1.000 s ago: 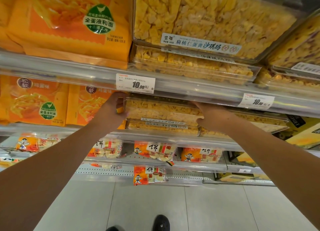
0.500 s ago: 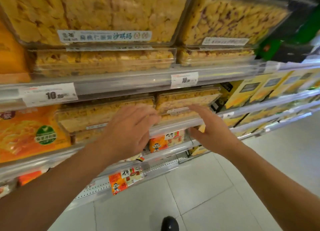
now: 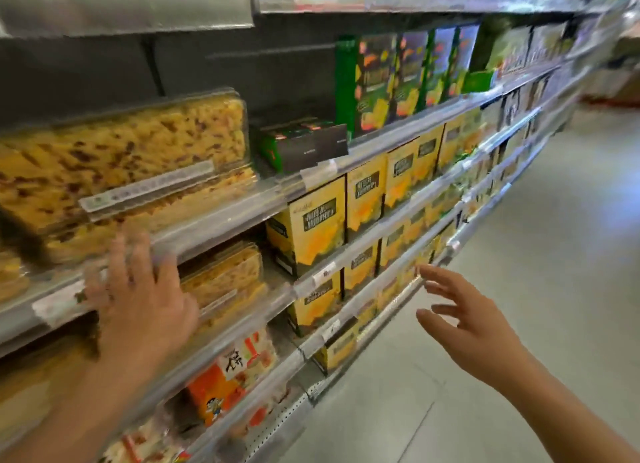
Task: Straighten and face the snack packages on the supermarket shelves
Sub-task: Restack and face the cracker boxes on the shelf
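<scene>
Blurring smears left hand (image 3: 138,299) at shelf rail (image 3: 221,220), fingers spread, contact unclear; right hand (image 3: 467,327) spread, empty; package labels (image 3: 149,188) unreadable.

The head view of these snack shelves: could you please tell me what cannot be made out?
- Left hand: motion-blurred; contact with the shelf rail unclear.
- Price tag: print smeared, partly behind the fingers.
- Far boxes: blurred, too small.
- Clear tray: cut off by the left edge.

A supermarket aisle with a pale grey tiled floor (image 3: 502,324). Long tiers of metal shelves (image 3: 398,143) run along the left, backed by a dark grey panel (image 3: 207,64). Lighting is bright and even.
</scene>
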